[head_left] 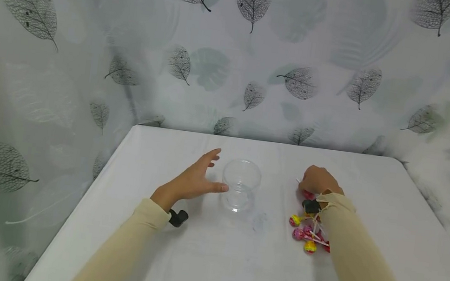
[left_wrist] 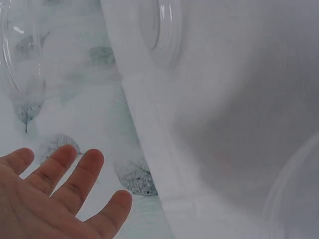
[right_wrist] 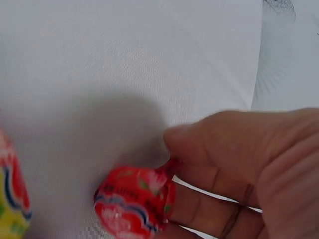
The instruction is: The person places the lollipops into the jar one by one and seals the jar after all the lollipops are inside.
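A clear plastic cup (head_left: 240, 184) stands on the white table, and only part of its rim (left_wrist: 167, 30) shows in the left wrist view. Beside it on the left is my left hand (head_left: 195, 179), fingers spread and thumb at or close to the cup's side; contact cannot be told. My right hand (head_left: 319, 180) pinches a red-wrapped lollipop (right_wrist: 134, 201) by its stick, just below the wrapped head. Close to that wrist lies a pile of lollipops (head_left: 298, 234) in pink, red and yellow wrappers, partly hidden by the right sleeve.
The table (head_left: 235, 263) wears a white cloth, with its far edge just beyond the hands. A leaf-patterned curtain (head_left: 217, 64) hangs behind and along both sides. A dark wrist camera (head_left: 178, 218) sits under the left wrist.
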### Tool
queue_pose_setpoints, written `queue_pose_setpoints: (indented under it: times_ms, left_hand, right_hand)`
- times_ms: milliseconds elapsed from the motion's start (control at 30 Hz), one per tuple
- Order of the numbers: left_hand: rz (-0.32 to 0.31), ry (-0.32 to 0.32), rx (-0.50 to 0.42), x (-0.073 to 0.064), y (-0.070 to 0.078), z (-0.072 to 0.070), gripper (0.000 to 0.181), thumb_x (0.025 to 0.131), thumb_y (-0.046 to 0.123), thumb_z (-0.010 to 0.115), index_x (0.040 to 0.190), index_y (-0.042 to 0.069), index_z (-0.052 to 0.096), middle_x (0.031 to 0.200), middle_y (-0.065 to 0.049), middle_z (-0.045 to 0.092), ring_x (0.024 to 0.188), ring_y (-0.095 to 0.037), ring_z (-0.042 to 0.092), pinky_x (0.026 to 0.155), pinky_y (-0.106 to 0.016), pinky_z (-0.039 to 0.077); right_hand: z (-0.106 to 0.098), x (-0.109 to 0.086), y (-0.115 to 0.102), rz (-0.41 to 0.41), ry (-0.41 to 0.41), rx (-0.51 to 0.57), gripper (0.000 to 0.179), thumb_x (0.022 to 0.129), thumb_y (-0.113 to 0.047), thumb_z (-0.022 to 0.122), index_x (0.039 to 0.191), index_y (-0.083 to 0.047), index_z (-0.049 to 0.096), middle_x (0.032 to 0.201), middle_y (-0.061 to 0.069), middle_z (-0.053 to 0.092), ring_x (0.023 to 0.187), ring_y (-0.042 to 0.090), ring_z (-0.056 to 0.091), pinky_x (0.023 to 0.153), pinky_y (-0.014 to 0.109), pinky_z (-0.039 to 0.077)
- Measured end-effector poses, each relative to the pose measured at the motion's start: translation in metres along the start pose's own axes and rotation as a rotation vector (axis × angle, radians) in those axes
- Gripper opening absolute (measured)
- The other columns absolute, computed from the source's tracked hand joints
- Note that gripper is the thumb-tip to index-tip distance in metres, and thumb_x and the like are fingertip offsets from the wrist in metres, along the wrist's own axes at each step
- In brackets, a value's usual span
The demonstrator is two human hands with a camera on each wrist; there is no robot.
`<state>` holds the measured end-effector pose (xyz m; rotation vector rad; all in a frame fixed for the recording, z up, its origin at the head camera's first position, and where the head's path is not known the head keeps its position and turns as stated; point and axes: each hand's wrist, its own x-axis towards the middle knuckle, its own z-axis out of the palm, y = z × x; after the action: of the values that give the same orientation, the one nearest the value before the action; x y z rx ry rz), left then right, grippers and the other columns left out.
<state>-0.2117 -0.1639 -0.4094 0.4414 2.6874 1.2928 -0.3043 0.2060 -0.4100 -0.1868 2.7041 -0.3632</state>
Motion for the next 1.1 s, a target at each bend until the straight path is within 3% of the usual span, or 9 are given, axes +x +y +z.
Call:
queue_pose_setpoints:
  times_ms: [100,233,367,700,933,1100]
  left_hand:
    - [0.023,-0.025,-0.016,0.001,0.006,0.007,0.107,0.066,0.069,0.075,0.15,0.047,0.011,0.149,0.024,0.027,0.139,-0.014,0.033,0.105,-0.049,0.038]
    - [0.058,-0.043,-0.004,0.006,0.014,0.017,0.113,0.064,0.07,0.077,0.152,0.043,0.011,0.152,0.017,0.028,0.138,-0.017,0.035,0.103,-0.051,0.039]
    - [0.065,-0.033,-0.009,0.01,0.017,0.024,0.113,0.064,0.069,0.077,0.152,0.041,0.013,0.152,0.008,0.032,0.135,-0.021,0.038,0.102,-0.05,0.04]
    - [0.053,-0.004,0.036,0.015,0.019,0.034,0.12,0.061,0.073,0.075,0.154,0.026,0.017,0.151,0.007,0.035,0.136,-0.02,0.04,0.104,-0.046,0.04]
    - [0.021,0.048,0.045,0.019,0.02,0.041,0.115,0.062,0.073,0.075,0.152,0.026,0.022,0.148,0.005,0.041,0.132,-0.019,0.045,0.1,-0.047,0.043]
    - [0.018,0.08,0.029,0.021,0.022,0.047,0.107,0.064,0.068,0.077,0.15,0.027,0.027,0.144,0.006,0.046,0.13,-0.021,0.047,0.096,-0.047,0.046]
  right_hand:
    - [0.001,0.005,-0.002,0.005,0.0,-0.008,0.022,0.084,-0.017,0.062,0.097,0.0,0.068,0.085,0.01,0.065,0.072,0.023,0.054,0.059,0.032,0.042]
    - [0.002,0.007,0.0,-0.003,0.034,0.003,0.027,0.087,-0.024,0.063,0.096,0.001,0.069,0.083,0.01,0.065,0.071,0.024,0.055,0.059,0.032,0.045]
    - [0.003,0.008,-0.002,-0.052,0.119,0.055,0.03,0.088,-0.027,0.062,0.096,0.001,0.072,0.076,0.007,0.067,0.068,0.022,0.055,0.058,0.032,0.045]
    - [0.009,-0.011,-0.028,-0.115,0.384,0.328,0.024,0.091,-0.027,0.064,0.098,-0.006,0.072,0.093,0.012,0.07,0.086,0.029,0.054,0.068,0.036,0.045]
    - [0.009,-0.025,-0.042,-0.17,0.517,0.491,0.024,0.094,-0.032,0.061,0.093,-0.012,0.073,0.093,0.009,0.072,0.084,0.025,0.06,0.067,0.035,0.046]
    - [0.008,-0.036,-0.055,-0.231,0.601,0.635,0.022,0.095,-0.03,0.061,0.098,-0.011,0.072,0.094,0.009,0.072,0.082,0.023,0.062,0.07,0.035,0.049]
